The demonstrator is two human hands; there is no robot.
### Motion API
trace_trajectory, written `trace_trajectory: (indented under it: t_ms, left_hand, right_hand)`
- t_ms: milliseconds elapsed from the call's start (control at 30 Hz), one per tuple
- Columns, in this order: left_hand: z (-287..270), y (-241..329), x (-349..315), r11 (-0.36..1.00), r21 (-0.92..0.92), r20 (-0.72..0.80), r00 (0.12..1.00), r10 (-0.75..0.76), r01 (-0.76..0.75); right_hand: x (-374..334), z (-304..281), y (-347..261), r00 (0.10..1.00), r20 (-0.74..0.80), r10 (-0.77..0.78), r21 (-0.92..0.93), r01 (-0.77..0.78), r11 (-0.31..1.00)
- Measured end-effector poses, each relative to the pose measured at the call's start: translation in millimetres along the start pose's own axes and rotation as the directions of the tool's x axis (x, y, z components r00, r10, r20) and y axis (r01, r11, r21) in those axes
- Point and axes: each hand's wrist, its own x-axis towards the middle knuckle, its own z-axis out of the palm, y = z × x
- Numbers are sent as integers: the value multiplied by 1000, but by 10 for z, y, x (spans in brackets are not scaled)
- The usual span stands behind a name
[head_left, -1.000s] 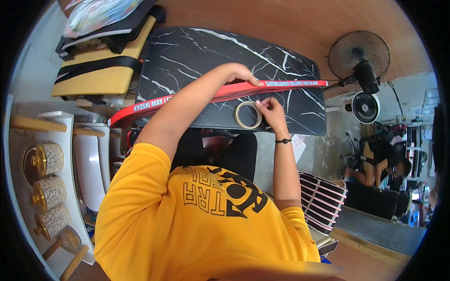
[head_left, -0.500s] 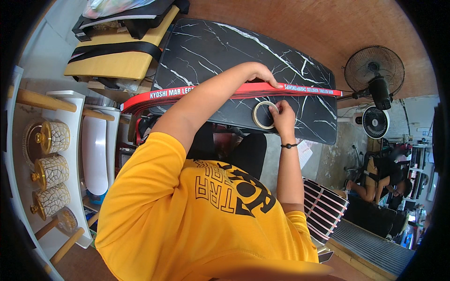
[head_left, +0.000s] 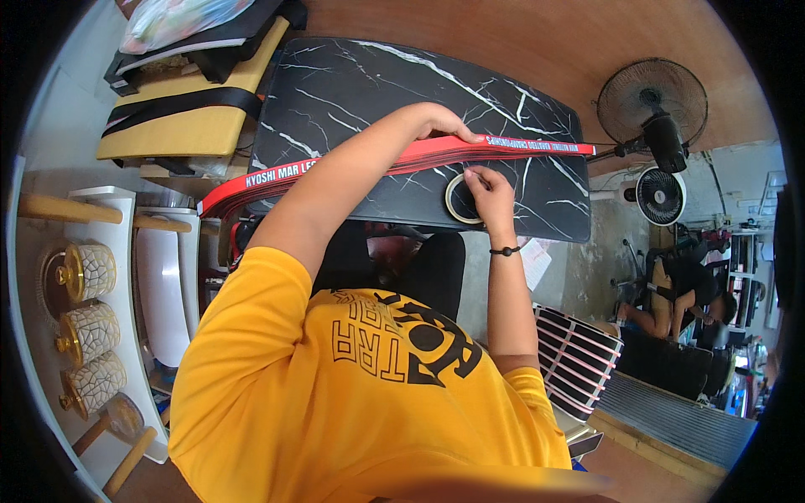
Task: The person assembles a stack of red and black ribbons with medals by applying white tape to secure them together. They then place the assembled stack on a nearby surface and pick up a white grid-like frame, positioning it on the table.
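A long bundle of red printed ribbons (head_left: 537, 147) with white lettering lies across the black marble-patterned table (head_left: 335, 75), its left end reaching past the table's edge. My left hand (head_left: 449, 124) is closed on the bundle's far edge right of its middle, and its forearm crosses over the ribbons. Just below the bundle, a roll of tape (head_left: 450, 201) with a pale rim stands between the ribbons and the table's near edge. My right hand (head_left: 490, 194) pinches at the roll's upper right side, fingertips together. Whether a loose tape end is between them is too small to tell.
Two fans, a black one (head_left: 664, 142) and a white-rimmed one (head_left: 661, 196), stand beyond the table's right end. A yellow board with a black strap (head_left: 176, 113) is at the far left. White shelves hold patterned jars (head_left: 88, 320). Another person (head_left: 683, 289) crouches far right.
The view has shifted slightly, moving the table left in the picture. My right fingers have drawn together at the roll's upper edge. My left hand keeps its hold on the ribbons.
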Motion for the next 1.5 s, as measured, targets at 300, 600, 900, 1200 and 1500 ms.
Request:
trace_trajectory:
  t_ms: [300, 600, 900, 1200, 1500]
  left_hand:
    - [-6, 24, -25, 1000, 5, 5, 1000, -22, 22]
    - [-47, -35, 82, 999, -31, 25, 999, -37, 38]
    - [-47, -69, 103, 1000, -15, 40, 999, 17, -16]
    - [50, 80, -20, 994, 111, -48, 999, 16, -11]
    - [74, 165, 157, 973, 214, 12, 996, 84, -85]
  right_hand:
    - [55, -137, -361, 994, 7, -108, -551, 94, 829]
    - [88, 52, -546, 976, 198, -88, -866, 217, 450]
    - [291, -59, -452, 974, 225, -3, -814, 190, 549]
    - [225, -106, -458, 953, 297, -58, -791, 280, 544]
    - [197, -44, -477, 956, 286, -68, -819, 281, 499]
